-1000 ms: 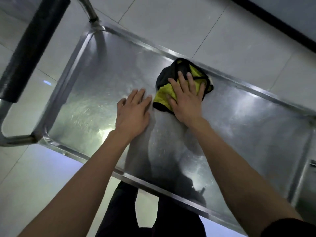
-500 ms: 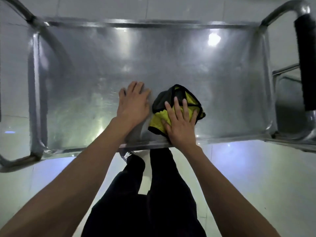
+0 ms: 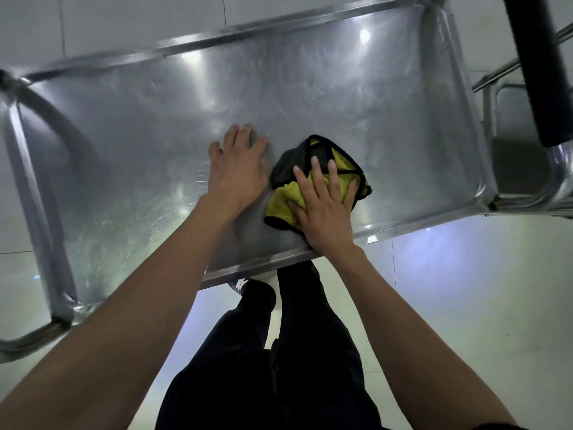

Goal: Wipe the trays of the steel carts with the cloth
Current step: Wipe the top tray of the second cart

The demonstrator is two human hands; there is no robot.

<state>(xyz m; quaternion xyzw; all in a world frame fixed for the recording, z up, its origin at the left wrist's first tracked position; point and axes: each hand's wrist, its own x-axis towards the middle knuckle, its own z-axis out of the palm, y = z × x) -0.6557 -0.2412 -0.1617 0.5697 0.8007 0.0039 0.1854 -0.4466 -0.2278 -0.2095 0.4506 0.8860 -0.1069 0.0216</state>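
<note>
- Swung round since half a second ago: the tray [image 3: 310, 97] now sits at a slant in the head view, its right end tipped upward, while both hands and the cloth [image 3: 286, 198] keep the same spot by the near edge.
- Cut off at the top right is a black padded handle bar [image 3: 533, 66], its upper end out of frame; the tray's left end is partly lost behind a blurred steel tube [image 3: 37, 193].
- Hard to read: the tray's near-left corner, hidden under the left forearm, and a second steel surface [image 3: 517, 156] beyond the right end, dim and only partly shown.
- Brushed steel makes up the tray, a shallow rectangle with a raised rim, streaked with swirl marks and bright glints of light.
- Soft and rumpled, the cloth is yellow with black edging, bunched into a loose wad.
- Right hand [image 3: 325, 212] lies flat on top of the cloth, fingers straight and spread, pressing it down near the middle of the near edge; the wrist crosses the rim.
- Left hand [image 3: 237, 172] rests palm-down on bare steel just beside the cloth's left side, fingers extended, holding nothing.
- Below the near edge, dark trousers [image 3: 273, 352] stand on pale floor tiles [image 3: 465, 274].
</note>
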